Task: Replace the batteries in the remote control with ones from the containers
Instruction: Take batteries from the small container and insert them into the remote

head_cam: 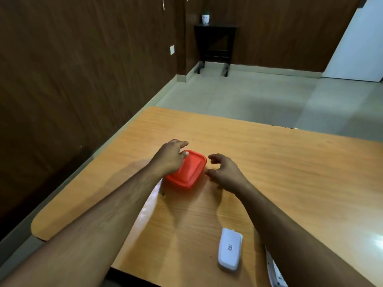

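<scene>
Red plastic marks the container, a lidded rectangular box sitting near the middle of the wooden table, with its lid on. The left hand rests on the box's far-left corner: the thumb presses on the lid, the index finger points out past the far edge, and the other fingers curve down around the left side, so it appears to be gripping the box. The right hand is just to the right of the container, fingers spread and loosely curved, holding nothing; whether its fingertips touch the box's side cannot be told. Nearer the person, well apart from the box, the white remote control lies with its back upward, a small printed label showing on it. Another white object peeks out from under the right forearm at the table's near edge; what it is cannot be made out. Beyond the table are a pale tiled floor, dark wood-panelled walls and a small dark side table bearing a white pot.
</scene>
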